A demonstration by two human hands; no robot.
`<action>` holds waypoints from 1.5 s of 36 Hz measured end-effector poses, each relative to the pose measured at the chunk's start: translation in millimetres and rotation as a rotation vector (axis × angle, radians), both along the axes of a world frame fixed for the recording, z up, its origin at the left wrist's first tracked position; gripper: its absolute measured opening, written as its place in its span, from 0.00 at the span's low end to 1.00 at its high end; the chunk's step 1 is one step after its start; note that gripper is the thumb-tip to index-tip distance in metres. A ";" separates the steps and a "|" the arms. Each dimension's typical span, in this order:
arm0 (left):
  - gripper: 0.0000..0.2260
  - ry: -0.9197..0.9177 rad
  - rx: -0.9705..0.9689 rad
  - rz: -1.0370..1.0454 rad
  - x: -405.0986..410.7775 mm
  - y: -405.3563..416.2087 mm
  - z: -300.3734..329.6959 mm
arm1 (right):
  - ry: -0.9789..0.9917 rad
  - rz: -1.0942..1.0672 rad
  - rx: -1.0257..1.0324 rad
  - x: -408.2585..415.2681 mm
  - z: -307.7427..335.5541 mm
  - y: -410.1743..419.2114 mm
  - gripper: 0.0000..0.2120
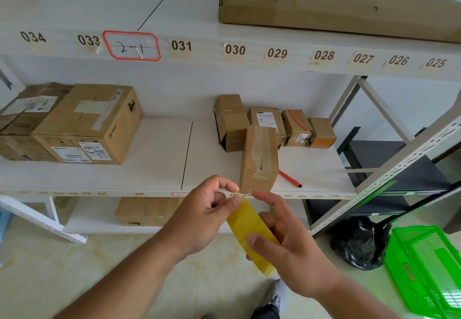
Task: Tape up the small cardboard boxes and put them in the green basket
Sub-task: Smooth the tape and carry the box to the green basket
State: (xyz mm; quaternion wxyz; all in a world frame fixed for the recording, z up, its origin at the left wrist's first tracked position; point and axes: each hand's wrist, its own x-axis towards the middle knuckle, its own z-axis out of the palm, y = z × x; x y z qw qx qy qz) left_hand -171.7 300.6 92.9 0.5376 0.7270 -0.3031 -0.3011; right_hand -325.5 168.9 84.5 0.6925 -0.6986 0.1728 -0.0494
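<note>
Right hand (287,241) nearest, curled round a yellow tape roll (252,231), thumb pressed on its flat side, fingers wrapped behind. Left hand (207,216) just beside, thumb and forefinger pinched at the roll's upper end, apparently on the tape's loose end, though too small to tell for sure. Both hands held in front of the middle shelf's (159,169) edge, apart from the boxes.

Low at the right, on the floor: green basket (424,263), tilted, nothing seen inside. Beside it, a crumpled black bag (359,244). A shoe (277,293) visible beneath the wrists.

Just beyond the hands, at the front edge of the middle shelf: a small cardboard box (259,159), standing lengthwise, old clear tape along its top seam, seam partly split. Lying just right of it, touching or nearly so: a red pen (290,178).

Further back on the same shelf: a row of four more small boxes (296,128), set close together, the leftmost with a flap hanging open. Well apart, at the shelf's left: two large cartons (87,124), side by side, bearing labels.

Below, on the lower shelf: another carton (147,210).

Farthest, on the top shelf: a long flat cardboard parcel (336,2), above a strip of numbered labels (234,49) running 034 down to 025.
</note>
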 end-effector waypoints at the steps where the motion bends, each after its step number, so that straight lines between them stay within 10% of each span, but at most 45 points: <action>1: 0.03 -0.050 0.001 0.013 0.1 0.2 -0.3 | -0.015 -0.004 0.019 -0.6 0.2 0.0 0.28; 7: 0.08 -0.242 0.089 0.314 8.6 9.6 -22.1 | -0.069 -0.002 0.080 0.8 2.6 4.3 0.27; 10: 0.30 0.098 0.131 0.412 -3.4 11.6 -11.9 | -0.024 0.004 -0.007 9.6 -0.6 2.5 0.26; 13: 0.30 0.486 0.172 0.105 -31.4 5.3 1.7 | 0.025 0.059 -0.088 18.5 -2.2 2.7 0.28; 17: 0.21 0.527 0.012 0.228 -43.5 -8.6 -6.8 | 0.050 0.098 -0.140 28.5 -5.7 8.7 0.29; 24: 0.32 0.663 0.072 0.477 -21.2 -12.2 -24.8 | 0.164 0.188 -0.244 46.8 -33.3 8.6 0.39; 29: 0.26 0.420 0.254 0.619 30.1 -15.9 -42.8 | 0.315 0.281 -0.547 56.0 -54.7 4.1 0.40; 42: 0.11 -0.481 0.883 0.305 242.2 9.7 -195.1 | 0.575 -0.073 -0.429 -8.6 -93.5 -86.5 0.22; 54: 0.10 -0.656 1.027 0.242 293.3 -7.2 -270.6 | 0.634 -0.322 -0.429 -21.6 -114.7 -122.1 0.23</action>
